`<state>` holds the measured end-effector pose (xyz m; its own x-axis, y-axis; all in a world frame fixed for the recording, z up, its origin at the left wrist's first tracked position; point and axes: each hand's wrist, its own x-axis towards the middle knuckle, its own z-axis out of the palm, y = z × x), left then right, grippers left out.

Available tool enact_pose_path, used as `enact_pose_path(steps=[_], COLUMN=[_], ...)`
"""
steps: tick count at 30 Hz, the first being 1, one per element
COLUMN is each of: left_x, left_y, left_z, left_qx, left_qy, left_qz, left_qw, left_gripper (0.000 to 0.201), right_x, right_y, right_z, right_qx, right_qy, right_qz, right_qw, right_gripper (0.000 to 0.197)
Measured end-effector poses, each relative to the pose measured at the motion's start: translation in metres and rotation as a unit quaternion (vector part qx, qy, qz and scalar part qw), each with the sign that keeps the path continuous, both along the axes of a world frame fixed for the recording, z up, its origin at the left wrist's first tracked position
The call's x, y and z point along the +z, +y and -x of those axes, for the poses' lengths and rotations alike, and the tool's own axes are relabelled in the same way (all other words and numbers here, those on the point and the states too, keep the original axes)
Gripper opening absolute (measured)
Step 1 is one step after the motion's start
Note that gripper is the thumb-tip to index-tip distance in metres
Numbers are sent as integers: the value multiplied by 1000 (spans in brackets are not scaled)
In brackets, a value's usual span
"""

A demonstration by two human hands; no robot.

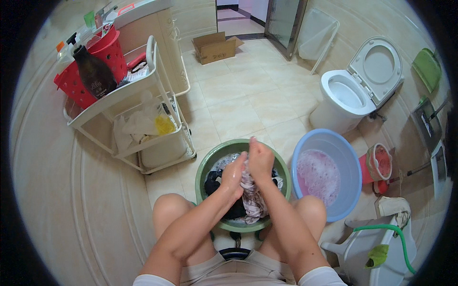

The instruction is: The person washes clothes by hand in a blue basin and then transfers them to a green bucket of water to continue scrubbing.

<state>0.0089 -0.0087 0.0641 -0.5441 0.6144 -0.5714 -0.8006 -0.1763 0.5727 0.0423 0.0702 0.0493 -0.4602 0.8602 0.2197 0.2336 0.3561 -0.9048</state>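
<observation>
Patterned cloth (pixel 255 202), wet, bunched in the green basin (pixel 201 200), to the right of some dark clothes (pixel 234 209); its upper end rises between the two hands. Right hand (pixel 261 159) is curled in tight on that end; left hand (pixel 232 175) lies against it from the other side, fingers fairly straight (palm hidden, can't tell how firmly it grips). Basin's near rim sits between the knees (pixel 171 209), so little sideways room down there. On the right, the blue tub (pixel 351 167) with foamy pink water (pixel 318 176) stands just beside; whether the rims touch, can't tell. Right knee overlaps its lower edge in view. To the left, a strip of tile separates the basin from the white trolley (pixel 121 97). Most room is ahead: floor tiles (pixel 238 95) run from the far rim up to the cardboard box (pixel 214 53), with the toilet (pixel 334 114) bounding that stretch on the right.
</observation>
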Motion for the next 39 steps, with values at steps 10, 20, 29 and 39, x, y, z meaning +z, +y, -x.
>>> enact_pose_path(steps=[10, 20, 29, 39], left_x=[34, 35, 30, 32], left_y=[-15, -25, -44, -54], left_z=[43, 40, 46, 63], left_qx=[-55, -61, -199, -109], left_qy=[32, 228, 375, 467], left_qz=[-260, -163, -36, 69], left_qw=[963, 958, 905, 875], left_gripper=[61, 34, 46, 48], right_x=[45, 72, 199, 257], right_y=[-10, -10, -28, -21], right_z=[-19, -33, -64, -26], right_qx=[170, 215, 220, 193], right_qy=[128, 2, 171, 126], right_qz=[49, 98, 41, -162], right_qw=[976, 972, 960, 959], right_gripper=[53, 44, 32, 28])
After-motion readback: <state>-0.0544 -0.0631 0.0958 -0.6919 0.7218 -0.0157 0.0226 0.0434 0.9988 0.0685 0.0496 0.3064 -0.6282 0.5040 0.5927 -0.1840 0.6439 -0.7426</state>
